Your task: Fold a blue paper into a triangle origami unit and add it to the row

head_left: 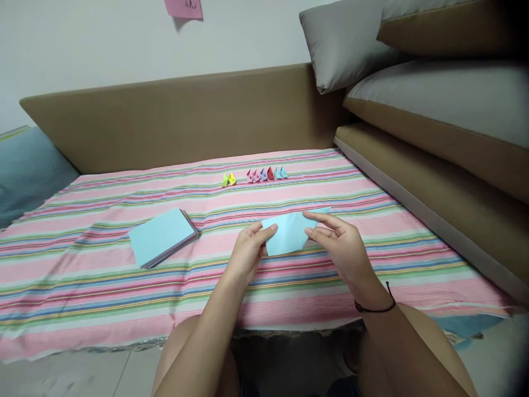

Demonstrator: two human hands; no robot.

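A light blue sheet of paper [288, 234], partly folded to a point at its right end, is held up between both hands above the striped cloth. My left hand [249, 248] pinches its left edge, thumb on top and fingers behind. At the right end, my right hand [341, 240] grips the paper between thumb and index finger. A stack of paper [161, 237] with a light blue top sheet lies to the left of my left hand. Small folded paper figures stand in a row farther back, among them a yellow pair [228, 180] and a red one [270, 173].
A pink striped cloth [103, 220] covers the seat in front of me. Behind it rises a brown backrest [198, 118]. Stacked cushions [438, 105] border the right side, and a blue cushion [33, 171] sits far left. A pink note [184, 8] hangs on the wall.
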